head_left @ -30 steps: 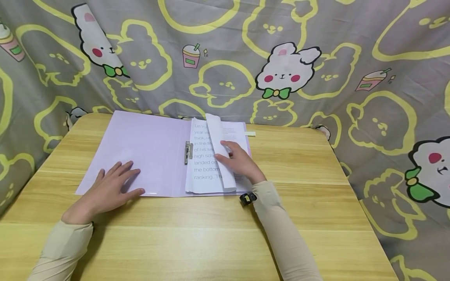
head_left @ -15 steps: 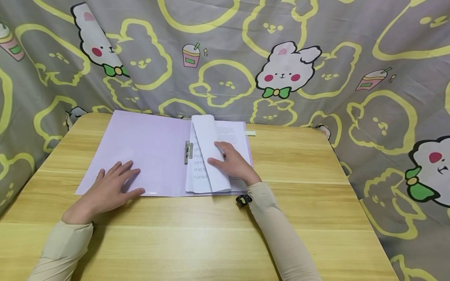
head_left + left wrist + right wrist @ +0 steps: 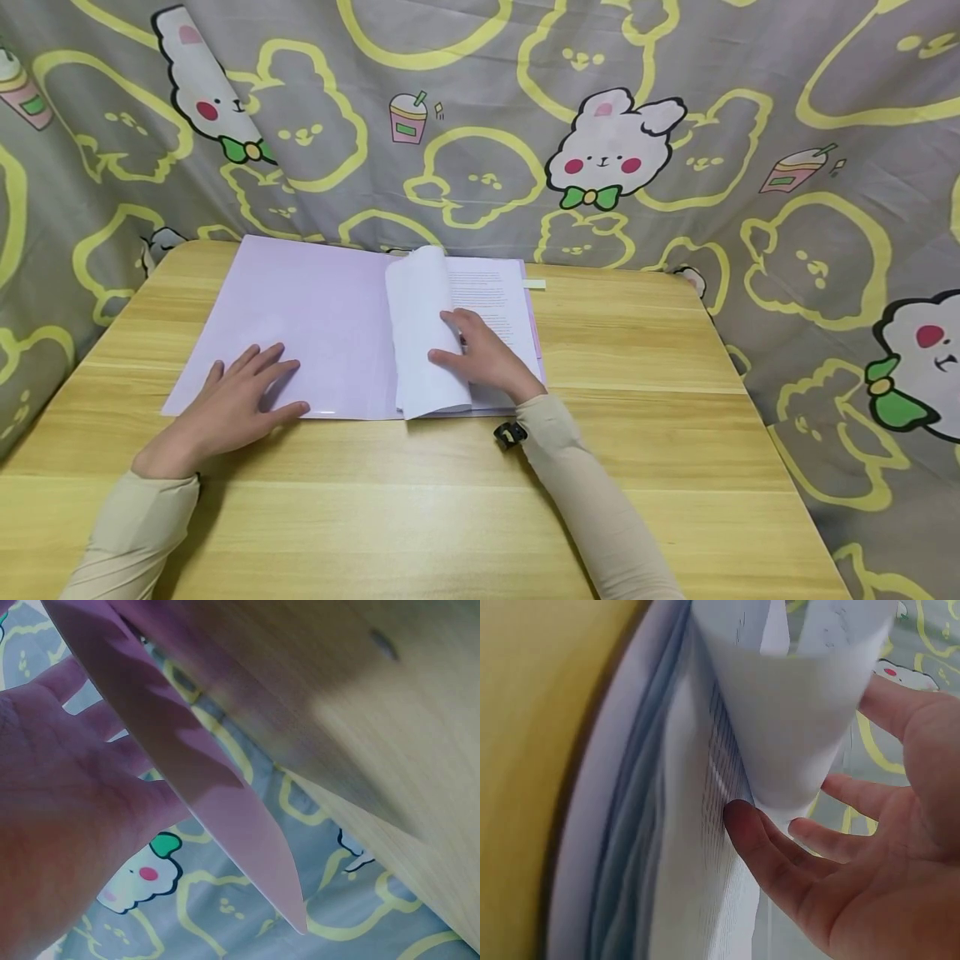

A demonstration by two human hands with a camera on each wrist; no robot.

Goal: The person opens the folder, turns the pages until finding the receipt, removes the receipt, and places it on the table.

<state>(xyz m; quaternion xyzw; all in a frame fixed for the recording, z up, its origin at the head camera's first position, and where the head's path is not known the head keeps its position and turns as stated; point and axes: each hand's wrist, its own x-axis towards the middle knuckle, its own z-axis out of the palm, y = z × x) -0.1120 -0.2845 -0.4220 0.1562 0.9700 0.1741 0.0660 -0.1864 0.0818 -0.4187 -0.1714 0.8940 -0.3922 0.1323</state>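
Note:
A light purple clip folder (image 3: 315,317) lies spread open on the table, with printed sheets (image 3: 487,287) on its right side. One white page (image 3: 423,333) is lifted and curls over to the left, its blank back showing; it hides the metal clip at the spine. My right hand (image 3: 487,354) touches this curled page, fingers loosely extended; in the right wrist view the page (image 3: 795,727) bends against the thumb and fingers while one fingertip lies on the printed text. My left hand (image 3: 232,408) rests spread on the left cover (image 3: 247,832).
The wooden table (image 3: 360,508) extends in front of the folder and to its right. A pale tab (image 3: 534,284) sticks out at the folder's right edge. A grey patterned curtain (image 3: 480,167) hangs behind and along the sides of the table.
My right hand has moved left, and the page has turned over toward the spine, covering the large text and the clip. The left hand stays in place.

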